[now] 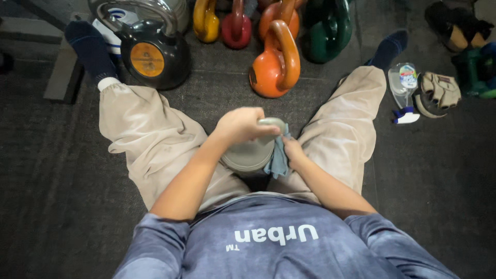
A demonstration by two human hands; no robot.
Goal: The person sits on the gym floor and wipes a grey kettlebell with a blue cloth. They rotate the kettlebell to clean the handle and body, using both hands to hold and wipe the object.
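Grey kettlebell [250, 152] sits on the floor right between the person's spread legs, close to their lap. Count going left to right: one big black kettlebell [152, 54] with an orange disc on its side, then a yellow one [205, 21], a red one [236, 27], one orange [274, 64] up front with a second orange [279, 13] just behind it, and a dark green one [326, 31]. So seven kettlebells total with the grey one. Further right there's one spray bottle [404, 90] lying on its side and a pair of gloves [439, 92] just beside it.

Left hand [242, 125] is on top of the grey kettlebell, fingers curled tight round its handle. Right hand [293, 151] is at the bell's right side, pinching a light blue cloth [279, 157] against it.

Floor [57, 165] is dark rubbery gym matting, and the person's sitting on it in socks.
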